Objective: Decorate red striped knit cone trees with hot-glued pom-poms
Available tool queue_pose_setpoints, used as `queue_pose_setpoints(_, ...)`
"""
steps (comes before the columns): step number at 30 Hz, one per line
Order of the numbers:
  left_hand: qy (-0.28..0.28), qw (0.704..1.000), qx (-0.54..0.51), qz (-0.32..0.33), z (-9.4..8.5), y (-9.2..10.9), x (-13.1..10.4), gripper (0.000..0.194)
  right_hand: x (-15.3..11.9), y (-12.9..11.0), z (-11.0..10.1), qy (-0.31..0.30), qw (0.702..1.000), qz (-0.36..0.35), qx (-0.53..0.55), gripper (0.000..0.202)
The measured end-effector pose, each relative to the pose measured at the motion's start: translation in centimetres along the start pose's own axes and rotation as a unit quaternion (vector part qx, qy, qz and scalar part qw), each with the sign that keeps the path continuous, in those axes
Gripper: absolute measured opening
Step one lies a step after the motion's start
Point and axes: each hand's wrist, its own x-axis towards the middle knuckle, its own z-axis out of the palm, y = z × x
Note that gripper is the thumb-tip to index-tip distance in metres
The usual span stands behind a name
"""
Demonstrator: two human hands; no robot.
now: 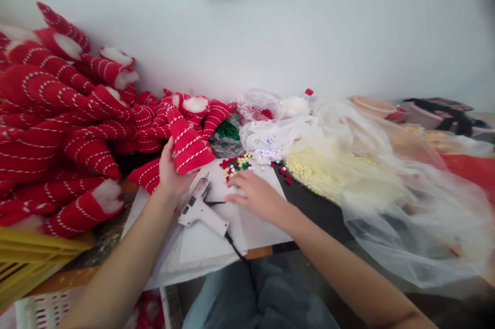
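Note:
My left hand (170, 171) is closed around a red stuffed cone (188, 146) with white stitched stripes, its point tilted up and to the left. Over the white paper (216, 251), my right hand (257, 195) reaches towards a small heap of red, green, yellow and white pompoms (235, 165). Its fingers and thumb are apart, and I see nothing between them. Between my hands a white glue gun (203, 210) lies on the paper, nozzle pointing away from me and black cord running towards my lap.
A tall pile of striped red stuffed cones (50, 112) fills the left side. Behind the paper are a bag of green pompoms (227, 130) and white pompoms (266, 153). A sheer bag of yellow pompoms (313, 171) spreads to the right. A yellow crate (34, 254) stands at lower left.

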Motion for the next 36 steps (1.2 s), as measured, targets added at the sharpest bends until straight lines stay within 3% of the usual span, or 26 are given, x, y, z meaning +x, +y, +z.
queue_pose_setpoints(2,0.003,1.0,0.001,-0.009,0.2,0.0,-0.3,0.042,-0.8,2.9,-1.3,0.02,0.997,0.076,-0.021,0.019)
queue_pose_setpoints(6,0.021,1.0,0.001,-0.004,1.1,0.1,-1.0,0.042,-1.8,7.0,-1.7,-0.017,0.99,0.132,-0.038,0.028)
queue_pose_setpoints(12,0.061,0.998,0.023,-0.027,2.2,-0.5,-1.7,0.038,-1.2,8.0,-0.3,-0.009,0.992,0.129,0.013,0.016)
queue_pose_setpoints(16,0.093,0.992,0.044,-0.078,2.2,-1.0,-2.0,0.029,-0.6,8.4,-1.3,-0.006,0.991,0.136,0.006,0.017)
queue_pose_setpoints(18,0.089,0.991,0.06,-0.085,2.1,-1.3,-2.2,0.028,-0.3,8.0,-2.6,0.016,0.991,0.134,0.015,0.018)
queue_pose_setpoints(20,0.076,0.99,0.084,-0.086,1.8,-1.6,-2.3,0.028,0.1,6.7,-4.4,0.087,0.987,0.118,0.069,0.014)
queue_pose_setpoints(23,0.036,0.987,0.134,-0.084,1.4,-2.2,-2.3,0.036,1.2,3.1,-6.6,0.242,0.947,0.046,0.204,0.01)
queue_pose_setpoints(25,0.0,0.984,0.164,-0.074,1.0,-2.5,-2.3,0.046,2.2,0.7,-7.4,0.292,0.923,0.006,0.251,0.009)
queue_pose_setpoints(27,-0.036,0.979,0.189,-0.063,0.7,-2.8,-2.2,0.059,3.3,-0.8,-7.7,0.318,0.911,-0.017,0.263,0.006)
queue_pose_setpoints(30,-0.076,0.968,0.231,-0.059,0.3,-3.0,-2.2,0.073,4.5,-1.1,-7.3,0.343,0.904,-0.032,0.254,0.004)
queue_pose_setpoints(36,-0.093,0.948,0.301,-0.05,-0.8,-3.4,-2.0,0.074,5.1,-0.3,-6.8,0.375,0.901,-0.048,0.213,0.009)
